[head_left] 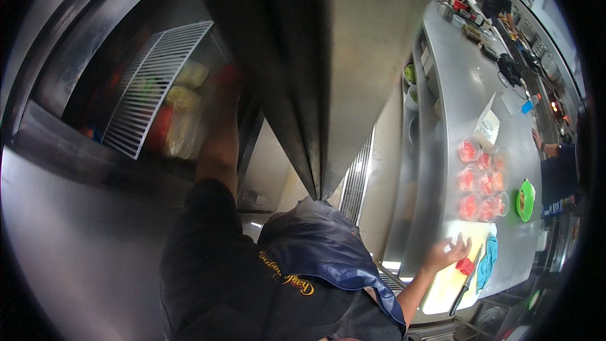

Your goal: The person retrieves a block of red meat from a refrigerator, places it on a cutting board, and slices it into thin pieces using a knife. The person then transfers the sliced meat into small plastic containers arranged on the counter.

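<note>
My left hand [229,78] reaches into an open steel refrigerator, beside a white wire shelf [156,85]. It is dark and blurred there; a red thing is at its fingers, and I cannot tell whether it is held. Wrapped yellowish food [182,128] and a red item [160,125] lie near the forearm. My right hand [452,251] is over the pale cutting board [438,289], fingers spread and holding nothing. Just past it a piece of red food [465,266] sits on the board, with a black-handled knife [461,296] and a blue cloth [487,263] alongside.
The refrigerator door [364,47] stands between my arms. On the steel counter [454,71] are several clear cups of red food [468,180], an opened white box [487,125] and a green bowl [525,201]. Across it a co-worker's hand [536,139] rests at the edge; another person works farther back.
</note>
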The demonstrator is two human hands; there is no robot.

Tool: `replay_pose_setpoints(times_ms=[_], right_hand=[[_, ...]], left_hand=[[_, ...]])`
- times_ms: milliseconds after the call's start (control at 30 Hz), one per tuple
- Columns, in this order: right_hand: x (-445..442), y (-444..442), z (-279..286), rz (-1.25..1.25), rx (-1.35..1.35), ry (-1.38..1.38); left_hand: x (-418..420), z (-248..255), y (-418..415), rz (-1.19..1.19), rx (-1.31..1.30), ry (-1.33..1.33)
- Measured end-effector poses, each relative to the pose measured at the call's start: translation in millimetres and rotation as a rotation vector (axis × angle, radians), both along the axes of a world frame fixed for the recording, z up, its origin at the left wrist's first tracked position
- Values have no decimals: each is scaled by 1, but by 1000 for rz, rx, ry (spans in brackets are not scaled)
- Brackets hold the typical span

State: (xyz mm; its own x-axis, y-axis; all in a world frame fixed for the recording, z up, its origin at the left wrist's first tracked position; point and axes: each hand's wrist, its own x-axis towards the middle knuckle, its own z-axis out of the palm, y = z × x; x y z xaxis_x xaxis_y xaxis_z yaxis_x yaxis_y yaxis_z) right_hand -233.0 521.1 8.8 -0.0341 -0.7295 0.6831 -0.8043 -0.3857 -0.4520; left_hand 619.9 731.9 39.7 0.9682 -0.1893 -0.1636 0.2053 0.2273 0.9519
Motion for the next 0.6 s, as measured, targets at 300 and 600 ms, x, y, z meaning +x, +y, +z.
replay_pose_setpoints(times_ms=[300,600], right_hand=[[57,-2,-1,60,14,-17],[108,33,-12,198,147,-142]], left_hand=[[30,-13,3,-37,-31,6],[59,8,-26,-66,5,-35]])
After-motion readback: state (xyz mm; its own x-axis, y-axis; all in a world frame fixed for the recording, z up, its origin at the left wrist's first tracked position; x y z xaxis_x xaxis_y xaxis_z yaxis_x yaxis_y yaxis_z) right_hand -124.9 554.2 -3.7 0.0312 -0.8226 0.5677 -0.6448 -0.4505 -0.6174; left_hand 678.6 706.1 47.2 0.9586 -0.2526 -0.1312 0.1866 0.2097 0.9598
